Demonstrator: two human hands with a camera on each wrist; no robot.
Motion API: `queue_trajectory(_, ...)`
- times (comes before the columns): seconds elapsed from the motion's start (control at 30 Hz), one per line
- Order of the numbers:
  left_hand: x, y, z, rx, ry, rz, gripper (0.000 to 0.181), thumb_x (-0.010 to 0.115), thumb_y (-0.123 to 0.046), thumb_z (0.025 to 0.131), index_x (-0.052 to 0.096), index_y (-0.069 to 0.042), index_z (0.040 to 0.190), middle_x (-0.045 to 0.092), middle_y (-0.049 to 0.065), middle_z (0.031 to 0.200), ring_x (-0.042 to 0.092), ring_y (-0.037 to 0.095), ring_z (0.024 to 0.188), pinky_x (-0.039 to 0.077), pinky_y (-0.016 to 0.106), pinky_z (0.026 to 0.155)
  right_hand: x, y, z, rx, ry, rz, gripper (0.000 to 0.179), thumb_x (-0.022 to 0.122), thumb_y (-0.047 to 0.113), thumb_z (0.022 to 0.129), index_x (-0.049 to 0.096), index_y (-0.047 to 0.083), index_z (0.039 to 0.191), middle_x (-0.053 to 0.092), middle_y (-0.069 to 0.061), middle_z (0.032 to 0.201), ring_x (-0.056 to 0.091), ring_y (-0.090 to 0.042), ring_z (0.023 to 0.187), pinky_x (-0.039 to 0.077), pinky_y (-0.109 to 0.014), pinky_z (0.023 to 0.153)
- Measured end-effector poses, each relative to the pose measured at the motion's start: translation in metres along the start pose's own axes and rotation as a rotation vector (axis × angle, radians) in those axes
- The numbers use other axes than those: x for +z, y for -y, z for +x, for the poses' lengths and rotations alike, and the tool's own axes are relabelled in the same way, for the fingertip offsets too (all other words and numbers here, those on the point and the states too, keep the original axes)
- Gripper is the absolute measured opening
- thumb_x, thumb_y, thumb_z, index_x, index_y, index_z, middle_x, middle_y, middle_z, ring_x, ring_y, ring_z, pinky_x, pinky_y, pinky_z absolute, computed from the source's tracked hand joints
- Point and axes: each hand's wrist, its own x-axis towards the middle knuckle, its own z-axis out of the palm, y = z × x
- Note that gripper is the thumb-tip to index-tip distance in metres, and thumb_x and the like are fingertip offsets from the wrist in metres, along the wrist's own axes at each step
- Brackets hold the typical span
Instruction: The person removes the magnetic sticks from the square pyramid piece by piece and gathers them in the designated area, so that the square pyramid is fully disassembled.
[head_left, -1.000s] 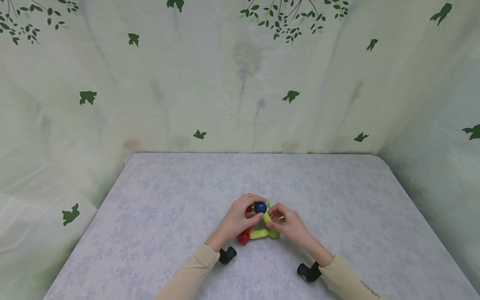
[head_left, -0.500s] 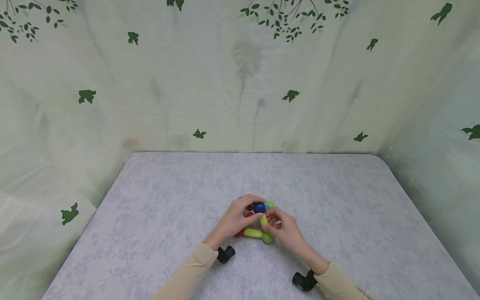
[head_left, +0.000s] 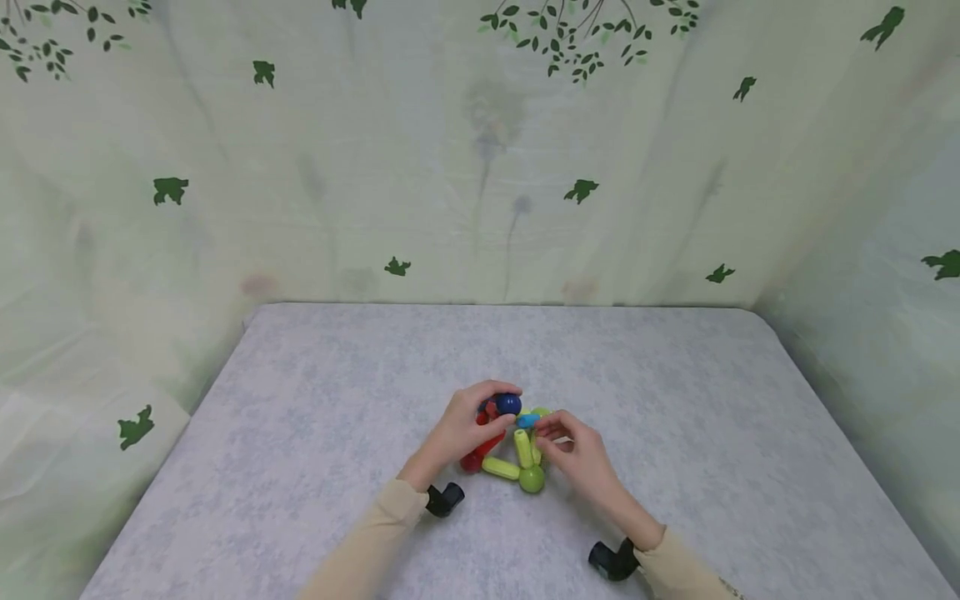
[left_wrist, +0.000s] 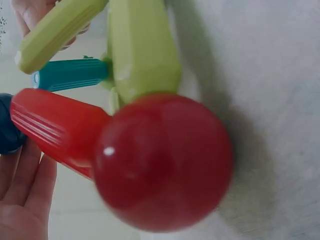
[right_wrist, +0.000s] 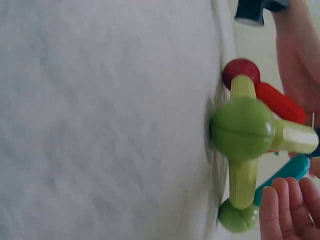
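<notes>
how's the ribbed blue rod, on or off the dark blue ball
Off: the ribbed blue rod shows a bare end, apart from the dark blue ball.

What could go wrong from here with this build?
The light blue rod and raised yellow-green rod have free upper ends, so either might tip. The right hand, close to the light blue rod, could knock it. The dark blue ball, held in the left hand, could miss those ends if lowered.
</notes>
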Motion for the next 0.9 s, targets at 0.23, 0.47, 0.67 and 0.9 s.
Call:
queue_trajectory(0.23,-0.005,0.016,-0.003,-0.1,-0.122,0.025,0.035,0.068,0.004,0.086,0.059,0.005,0.119,0.06,0.019,0.117,0.059,0.032,0.105,0.047,0.048,0.091,-0.007,-0.016,0.014,-0.067,-0.057,-0.049,0.025,0.068,-0.005,0.084,0.063,0.003,0.108,0.062,-0.007,0.106,0.059,-0.025,0.098,0.051,-0.035,0.08)
queue_trajectory(0.47,-0.019,0.039,-0.004,-0.163,-0.211,0.05,0.034,0.071,-0.001,0.084,0.062,-0.002,0.117,0.063,0.011,0.116,0.062,0.024,0.1,0.049,0.037,0.091,-0.009,-0.022,0.026,-0.042,0.008,-0.144,0.033,0.068,-0.004,0.085,0.061,0.005,0.116,0.058,-0.009,0.113,0.056,-0.028,0.104,0.049,-0.042,0.085)
queue_trajectory(0.67,-0.03,0.047,-0.004,-0.219,-0.224,0.055,0.033,0.07,-0.002,0.085,0.062,-0.002,0.118,0.062,0.012,0.116,0.061,0.025,0.099,0.049,0.037,0.09,-0.009,-0.027,0.035,-0.002,0.055,-0.152,0.028,0.066,-0.005,0.085,0.063,0.004,0.112,0.062,-0.006,0.112,0.059,-0.025,0.101,0.049,-0.039,0.086)
queue_trajectory(0.9,-0.039,0.059,0.001,-0.26,-0.214,0.05,0.033,0.069,-0.003,0.087,0.062,-0.002,0.119,0.061,0.016,0.117,0.059,0.03,0.099,0.048,0.042,0.091,-0.014,-0.03,0.04,-0.031,0.114,-0.16,0.026,0.066,-0.005,0.086,0.063,0.007,0.109,0.064,-0.005,0.109,0.061,-0.023,0.096,0.05,-0.038,0.084)
